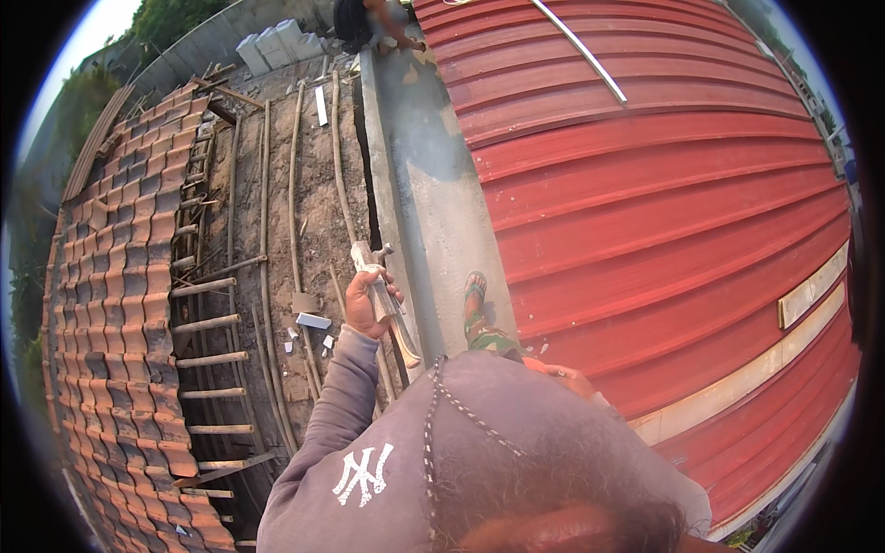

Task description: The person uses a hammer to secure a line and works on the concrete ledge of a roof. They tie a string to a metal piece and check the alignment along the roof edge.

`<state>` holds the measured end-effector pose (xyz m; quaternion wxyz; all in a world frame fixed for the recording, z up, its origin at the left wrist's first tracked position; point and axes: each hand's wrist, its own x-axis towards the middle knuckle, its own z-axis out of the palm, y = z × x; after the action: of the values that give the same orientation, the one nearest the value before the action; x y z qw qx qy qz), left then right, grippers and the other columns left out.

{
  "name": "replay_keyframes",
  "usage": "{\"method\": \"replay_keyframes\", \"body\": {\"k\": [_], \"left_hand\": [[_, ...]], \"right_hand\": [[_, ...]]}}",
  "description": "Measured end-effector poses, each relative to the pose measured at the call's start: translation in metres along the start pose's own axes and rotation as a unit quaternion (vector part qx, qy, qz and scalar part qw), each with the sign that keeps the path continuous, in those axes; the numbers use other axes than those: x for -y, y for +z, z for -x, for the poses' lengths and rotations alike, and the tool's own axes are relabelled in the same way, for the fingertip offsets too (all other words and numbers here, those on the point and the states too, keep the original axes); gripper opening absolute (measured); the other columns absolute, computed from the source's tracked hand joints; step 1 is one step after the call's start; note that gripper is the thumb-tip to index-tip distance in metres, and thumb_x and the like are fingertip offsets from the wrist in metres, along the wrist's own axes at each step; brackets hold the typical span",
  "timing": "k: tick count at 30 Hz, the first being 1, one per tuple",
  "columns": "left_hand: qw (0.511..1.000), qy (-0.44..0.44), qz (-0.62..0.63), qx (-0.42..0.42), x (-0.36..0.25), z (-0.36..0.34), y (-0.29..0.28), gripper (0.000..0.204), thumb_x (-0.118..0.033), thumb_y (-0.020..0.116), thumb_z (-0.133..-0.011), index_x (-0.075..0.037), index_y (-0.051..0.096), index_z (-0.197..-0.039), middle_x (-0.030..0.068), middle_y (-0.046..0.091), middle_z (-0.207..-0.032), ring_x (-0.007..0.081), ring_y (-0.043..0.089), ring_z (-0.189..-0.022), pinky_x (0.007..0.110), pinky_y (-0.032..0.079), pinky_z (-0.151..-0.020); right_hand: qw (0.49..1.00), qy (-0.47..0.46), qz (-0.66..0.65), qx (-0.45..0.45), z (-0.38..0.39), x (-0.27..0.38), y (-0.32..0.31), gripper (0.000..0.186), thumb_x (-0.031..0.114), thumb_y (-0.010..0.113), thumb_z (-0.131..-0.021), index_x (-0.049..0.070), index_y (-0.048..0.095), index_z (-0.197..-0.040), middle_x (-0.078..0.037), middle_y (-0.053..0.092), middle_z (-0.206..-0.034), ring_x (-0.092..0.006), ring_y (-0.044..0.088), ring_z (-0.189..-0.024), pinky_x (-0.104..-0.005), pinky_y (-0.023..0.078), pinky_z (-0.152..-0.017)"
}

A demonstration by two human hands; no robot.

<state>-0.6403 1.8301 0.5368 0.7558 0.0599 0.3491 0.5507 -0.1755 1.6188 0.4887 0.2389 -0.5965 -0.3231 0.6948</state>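
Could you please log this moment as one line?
left hand: gripping hammer; right hand: by shirt, grip unclear; surroundings: tiled roof, red metal roof

From my remote feed I see a red ribbed metal roof filling the right, and a pale concrete ledge running along its edge. To the left I look down on rough brown ground crossed by long thin poles, then a sloping roof of orange clay tiles. Behind, a grey wall stands before green trees, under bright daylight
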Motion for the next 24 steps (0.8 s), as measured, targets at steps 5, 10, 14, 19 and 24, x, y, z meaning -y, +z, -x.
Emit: {"method": "replay_keyframes", "body": {"k": [5,10,14,19,24], "left_hand": [[1.0,0.003,0.009,-0.016,-0.056,-0.094,0.033,0.019,-0.024,0.065,-0.093,-0.008,0.066,-0.102,0.008,0.065,-0.092,0.0177,0.065,-0.078,0.04,0.059,-0.075],[0.999,0.01,0.029,-0.031,-0.108,-0.178,0.074,0.02,-0.022,0.066,-0.092,-0.008,0.064,-0.106,0.0073,0.063,-0.096,0.0184,0.061,-0.079,0.04,0.056,-0.074],[0.999,0.028,0.017,-0.008,-0.146,-0.238,0.098,0.02,-0.024,0.064,-0.094,-0.009,0.065,-0.107,0.0069,0.065,-0.098,0.0173,0.064,-0.081,0.039,0.058,-0.077],[0.999,-0.004,0.048,0.0,-0.179,-0.34,0.112,0.022,-0.024,0.066,-0.094,-0.007,0.064,-0.109,0.008,0.065,-0.098,0.0186,0.064,-0.079,0.04,0.058,-0.076],[0.999,-0.017,0.018,0.044,-0.231,-0.46,0.139,0.022,-0.025,0.065,-0.094,-0.007,0.065,-0.108,0.0082,0.067,-0.098,0.0186,0.066,-0.081,0.041,0.058,-0.079]], "right_hand": [[0.99,-0.021,-0.142,0.008,-0.127,0.081,-0.022,0.042,0.003,0.062,-0.095,-0.004,0.065,-0.136,-0.011,0.072,-0.127,-0.0168,0.069,-0.109,-0.0321,0.056,-0.095],[0.997,0.038,0.06,-0.001,-0.214,0.156,-0.057,0.035,0.008,0.07,-0.094,-0.005,0.07,-0.127,-0.009,0.075,-0.118,-0.0159,0.07,-0.101,-0.0315,0.056,-0.09],[0.987,0.11,0.101,0.066,-0.257,0.215,-0.083,0.032,0.014,0.075,-0.094,-0.002,0.073,-0.122,-0.007,0.077,-0.11,-0.0137,0.069,-0.097,-0.0312,0.056,-0.086],[0.992,0.08,0.059,0.074,-0.336,0.245,-0.084,0.034,0.026,0.073,-0.097,0.001,0.076,-0.119,-0.008,0.078,-0.107,-0.0141,0.07,-0.097,-0.0352,0.056,-0.086],[0.991,0.071,0.105,0.04,-0.442,0.309,-0.079,0.034,0.03,0.071,-0.097,0.001,0.077,-0.114,-0.011,0.078,-0.102,-0.0145,0.07,-0.095,-0.0369,0.055,-0.085]]}}
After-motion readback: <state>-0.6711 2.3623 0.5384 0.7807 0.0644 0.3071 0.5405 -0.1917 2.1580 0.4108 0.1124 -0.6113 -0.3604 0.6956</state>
